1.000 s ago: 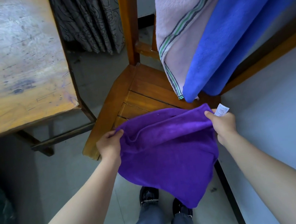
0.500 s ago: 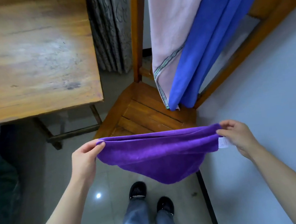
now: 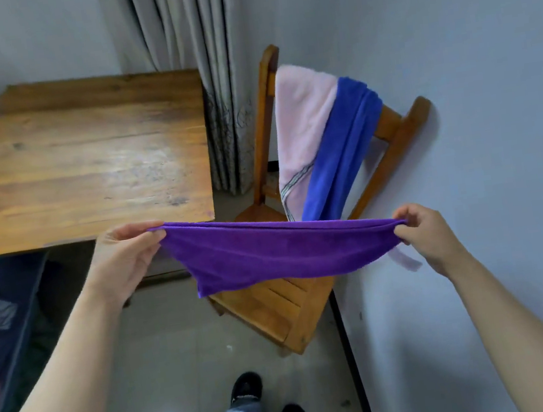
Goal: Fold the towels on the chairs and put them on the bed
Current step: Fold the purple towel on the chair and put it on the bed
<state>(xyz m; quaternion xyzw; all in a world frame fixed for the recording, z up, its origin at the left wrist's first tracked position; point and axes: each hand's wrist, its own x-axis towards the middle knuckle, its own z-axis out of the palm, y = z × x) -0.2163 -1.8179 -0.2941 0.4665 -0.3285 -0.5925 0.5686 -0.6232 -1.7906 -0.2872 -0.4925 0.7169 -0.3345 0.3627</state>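
The purple towel is a plain, soft-napped cloth, doubled over so that two layers run together along its top edge. It hangs in the air, stretched between both hands above the front of the wooden chair seat. Its long axis lies left to right and slopes slightly down toward the right. The top edge is pulled taut. The lower edge sags, deepest at a loose corner toward the left.

The left hand pinches the towel's left end between thumb and fingers. The right hand pinches the right end with curled fingers, and a pale label dangles just below it.

A pink towel and a blue towel are draped side by side over the chair's top rail. The chair stands against the wall, beside a wooden table.
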